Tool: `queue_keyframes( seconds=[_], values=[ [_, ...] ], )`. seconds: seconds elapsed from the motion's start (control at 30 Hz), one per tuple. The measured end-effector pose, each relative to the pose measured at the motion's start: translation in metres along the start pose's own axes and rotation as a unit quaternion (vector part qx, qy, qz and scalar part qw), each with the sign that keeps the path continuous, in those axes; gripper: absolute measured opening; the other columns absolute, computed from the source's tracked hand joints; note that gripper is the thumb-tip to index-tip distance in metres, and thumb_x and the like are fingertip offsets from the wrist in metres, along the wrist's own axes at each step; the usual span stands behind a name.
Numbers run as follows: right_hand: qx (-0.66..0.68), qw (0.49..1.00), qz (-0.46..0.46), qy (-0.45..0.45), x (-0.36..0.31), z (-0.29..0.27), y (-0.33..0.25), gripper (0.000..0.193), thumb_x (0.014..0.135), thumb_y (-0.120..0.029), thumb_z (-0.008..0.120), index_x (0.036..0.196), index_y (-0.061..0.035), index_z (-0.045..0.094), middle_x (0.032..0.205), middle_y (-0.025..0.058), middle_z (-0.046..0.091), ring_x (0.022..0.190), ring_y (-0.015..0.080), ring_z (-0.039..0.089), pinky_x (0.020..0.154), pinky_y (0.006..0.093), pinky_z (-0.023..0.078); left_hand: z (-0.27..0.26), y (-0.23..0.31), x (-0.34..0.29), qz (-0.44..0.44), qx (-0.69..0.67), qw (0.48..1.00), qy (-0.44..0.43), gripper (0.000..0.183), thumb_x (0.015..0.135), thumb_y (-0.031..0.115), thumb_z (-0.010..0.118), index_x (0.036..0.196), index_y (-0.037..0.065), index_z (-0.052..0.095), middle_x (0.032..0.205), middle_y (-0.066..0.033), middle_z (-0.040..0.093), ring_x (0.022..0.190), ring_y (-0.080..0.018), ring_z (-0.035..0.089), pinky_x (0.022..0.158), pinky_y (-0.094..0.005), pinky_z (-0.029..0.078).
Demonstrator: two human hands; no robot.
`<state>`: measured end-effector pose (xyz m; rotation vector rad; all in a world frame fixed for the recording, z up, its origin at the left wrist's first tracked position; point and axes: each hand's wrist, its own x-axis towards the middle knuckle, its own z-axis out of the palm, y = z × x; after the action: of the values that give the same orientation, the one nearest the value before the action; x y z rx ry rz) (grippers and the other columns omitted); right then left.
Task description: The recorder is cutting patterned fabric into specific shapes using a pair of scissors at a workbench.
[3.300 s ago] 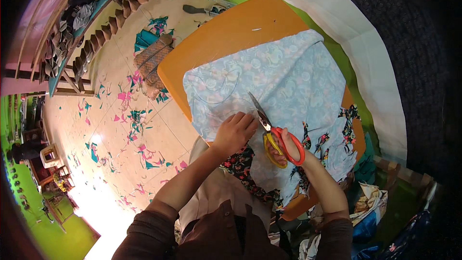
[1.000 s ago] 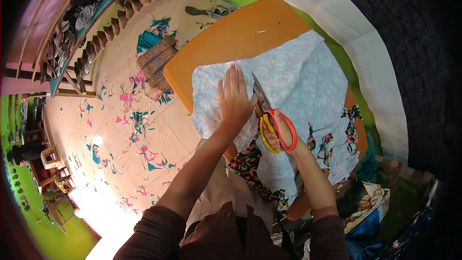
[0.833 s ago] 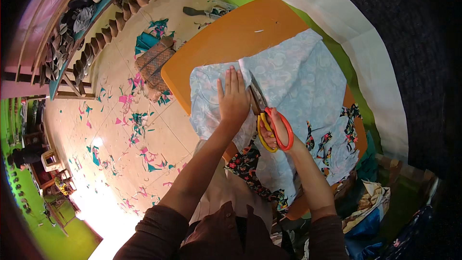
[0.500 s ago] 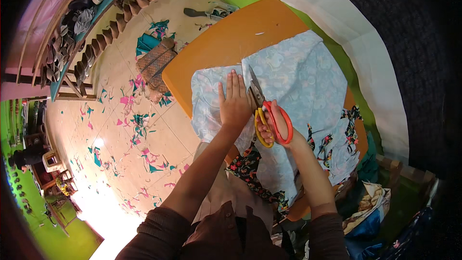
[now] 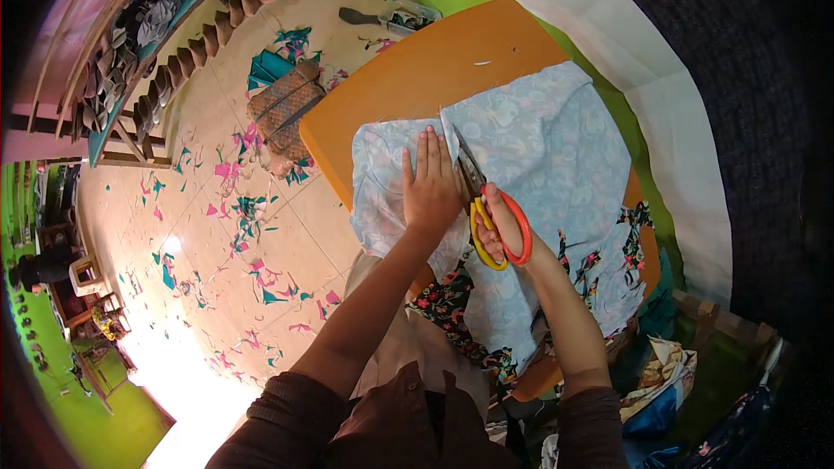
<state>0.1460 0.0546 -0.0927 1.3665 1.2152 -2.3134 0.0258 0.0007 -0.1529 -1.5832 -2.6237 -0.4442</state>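
Observation:
A light blue floral cloth (image 5: pixel 547 135), its pale side up, lies spread over an orange-brown table. My left hand (image 5: pixel 433 187) rests flat on its left part, fingers stretched forward. Scissors (image 5: pixel 472 169) with one red and one yellow handle are gripped in my right hand (image 5: pixel 501 226). The blades point forward, at the slit between the cloth's left and right parts, just right of my left fingers. Part of the lower blade is hidden by the cloth and my left hand. Dark floral fabric (image 5: pixel 443 300) shows at the cloth's near edge.
The bare tabletop (image 5: pixel 434 61) shows beyond the cloth. A brown checked bag (image 5: pixel 287 108) and many pink and teal scraps (image 5: pixel 252 208) lie on the tiled floor. Shoe lasts line a shelf (image 5: pixel 187 13) at far left. A clear bin (image 5: pixel 408 17) stands behind the table.
The scissor handles have come slightly closer together, and the blades look less spread. My left hand stays flat on the cloth. The whole view has shifted a little.

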Motion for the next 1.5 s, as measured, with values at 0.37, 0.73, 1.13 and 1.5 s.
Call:
queue_keyframes(
  seconds=[0.37,0.73,1.13,1.5],
  values=[
    [0.114,0.99,0.013,-0.078,0.004,-0.002,0.0,0.06,0.07,-0.07,0.033,0.071,-0.0099,0.036,0.052,-0.0031,0.03,0.035,0.006,0.029,0.033,0.0196,0.026,0.0,-0.001,-0.001,0.011,0.01,1.0,0.014,0.046,0.079,0.024,0.039,0.116,-0.003,0.04,0.128,-0.0164,0.031,0.12,-0.0243,0.027,0.097,-0.0423,0.017],
    [0.07,0.996,0.006,-0.059,-0.006,0.013,0.015,0.06,0.07,-0.069,0.033,0.076,-0.01,0.036,0.054,-0.004,0.031,0.04,0.0057,0.031,0.037,0.0205,0.028,-0.003,-0.005,-0.002,-0.045,-0.065,0.997,-0.002,0.045,0.082,0.02,0.035,0.121,-0.003,0.032,0.129,-0.0159,0.028,0.121,-0.0235,0.025,0.1,-0.0366,0.015],
    [0.062,0.998,0.013,-0.028,0.004,0.018,0.005,0.061,0.068,-0.071,0.032,0.073,-0.0102,0.035,0.051,-0.0045,0.029,0.036,0.0045,0.026,0.034,0.0192,0.024,-0.001,-0.005,-0.005,-0.021,-0.045,0.999,0.011,0.045,0.081,0.02,0.037,0.119,-0.003,0.035,0.128,-0.0167,0.03,0.12,-0.0239,0.027,0.099,-0.0371,0.018],
    [0.065,0.997,-0.027,-0.029,0.005,0.007,0.002,0.061,0.07,-0.069,0.032,0.069,-0.0089,0.037,0.048,-0.0039,0.03,0.033,0.0046,0.026,0.031,0.0188,0.023,-0.003,-0.002,-0.009,-0.009,-0.043,0.999,0.004,0.043,0.081,0.023,0.038,0.118,0.002,0.039,0.128,-0.014,0.031,0.12,-0.0222,0.027,0.099,-0.0359,0.018]
  ],
)
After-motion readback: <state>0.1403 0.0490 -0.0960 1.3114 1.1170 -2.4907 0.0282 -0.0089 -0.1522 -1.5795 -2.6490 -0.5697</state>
